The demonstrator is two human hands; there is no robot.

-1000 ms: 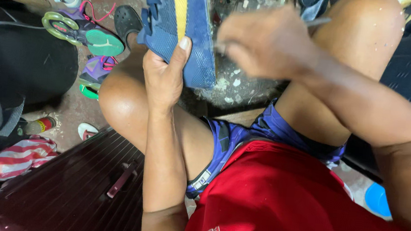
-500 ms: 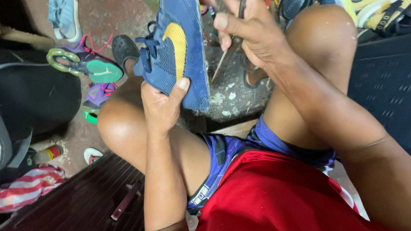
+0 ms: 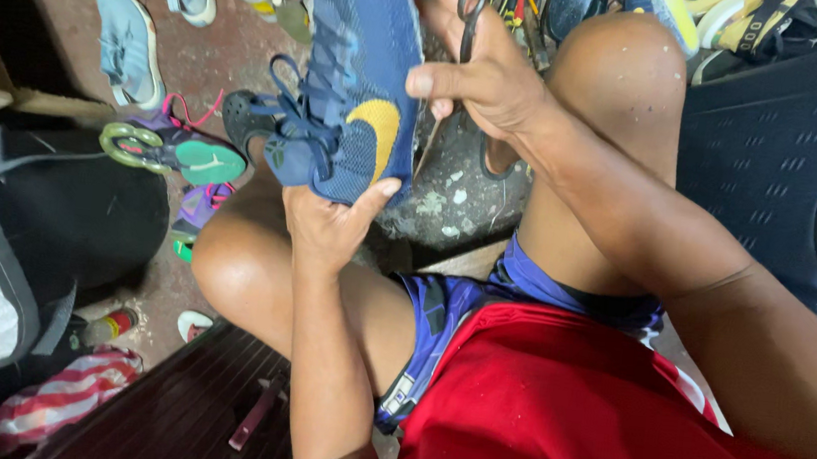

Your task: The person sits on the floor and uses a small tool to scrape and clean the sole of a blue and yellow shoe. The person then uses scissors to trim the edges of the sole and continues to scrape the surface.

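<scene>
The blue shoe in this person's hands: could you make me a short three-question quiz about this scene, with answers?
1. True or false: the left hand grips the blue shoe at its lower end.
2. What does the right hand hold? A) a brush B) scissors C) a bottle
3. Fill in: the patch on the shoe's side is ____.

Key: 1 true; 2 B; 3 yellow.

left hand (image 3: 329, 227): grips blue shoe (image 3: 358, 75) | right hand (image 3: 488, 78): scissors (image 3: 472, 11)
</scene>
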